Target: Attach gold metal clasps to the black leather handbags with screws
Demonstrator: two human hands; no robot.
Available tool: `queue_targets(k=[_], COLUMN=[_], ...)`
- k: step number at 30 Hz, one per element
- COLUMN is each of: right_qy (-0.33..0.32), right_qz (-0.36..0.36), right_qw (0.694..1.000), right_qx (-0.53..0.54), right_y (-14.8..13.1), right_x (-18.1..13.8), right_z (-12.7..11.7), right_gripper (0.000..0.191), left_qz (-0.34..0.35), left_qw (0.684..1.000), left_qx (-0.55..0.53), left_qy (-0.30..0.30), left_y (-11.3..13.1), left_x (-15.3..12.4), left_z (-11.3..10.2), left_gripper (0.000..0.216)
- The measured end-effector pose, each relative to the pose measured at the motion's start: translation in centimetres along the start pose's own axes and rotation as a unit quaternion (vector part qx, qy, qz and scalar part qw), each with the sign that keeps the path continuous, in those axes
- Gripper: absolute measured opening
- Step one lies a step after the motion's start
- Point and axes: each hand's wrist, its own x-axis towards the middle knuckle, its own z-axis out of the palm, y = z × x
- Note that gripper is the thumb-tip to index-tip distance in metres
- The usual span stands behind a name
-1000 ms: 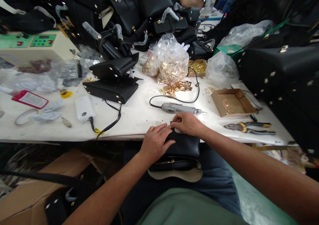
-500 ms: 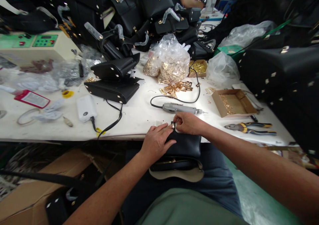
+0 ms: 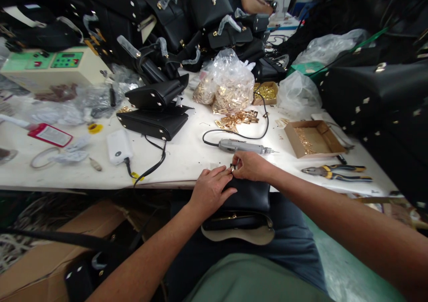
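A black handbag (image 3: 249, 195) lies across my lap against the table edge, its flap side toward me and its beige-edged opening showing. My left hand (image 3: 212, 187) rests flat on the bag, fingers stretched and thumb apart, with its fingertips reaching a small gold metal fitting (image 3: 232, 167) at the bag's far edge. From the other side, my right hand (image 3: 249, 164) is closed in a pinch right at that fitting. Whatever is between its fingertips is too small to make out. Just beyond my right hand, a grey electric screwdriver (image 3: 240, 146) lies on the table with its bit pointing right.
On the right are pliers (image 3: 334, 172) and a cardboard box (image 3: 321, 148) of small gold parts. Gold fittings (image 3: 239, 120) lie loose before a clear plastic bag (image 3: 232, 83). Black bags (image 3: 152, 122), a white power adapter (image 3: 119, 146) and cables occupy the left. A co-worker's arm (image 3: 254, 4) shows behind.
The view has turned slightly, so table items on the left appear shifted right. My right fingers have moved in a little closer over the gold fitting; my left hand stays in place.
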Motion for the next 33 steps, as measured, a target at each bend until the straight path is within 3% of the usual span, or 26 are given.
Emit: queue_targets(k=[10,16,22,28,33], right_qy=[-0.009,-0.070,0.033,0.080,0.082], right_qz=[-0.032,-0.026,-0.092,-0.157,-0.126], right_qw=[0.999,0.979,0.981,0.976,0.979], right_qx=[0.005,0.192,0.167,0.130,0.138], right_y=[0.9,2.6,3.0,2.5,2.6], right_x=[0.7,-0.4,-1.2,-1.7,-1.6], right_z=[0.7,0.1,0.8,1.6,1.9], right_gripper=[0.025,0.021,0.020,0.022,0.020], left_qz=[-0.003,-0.009,0.002,-0.004,0.001], left_qw=[1.000,1.000,1.000,1.000,1.000], left_qx=[0.011,0.008,0.007,0.006,0.008], left_qy=[-0.026,-0.004,-0.009,-0.011,-0.015], left_y=[0.4,0.4,0.1,0.2,0.3], left_x=[-0.2,-0.3,-0.1,-0.1,0.0], left_z=[-0.5,-0.2,-0.2,-0.3,-0.4], left_gripper=[0.040,0.040,0.038,0.039,0.041])
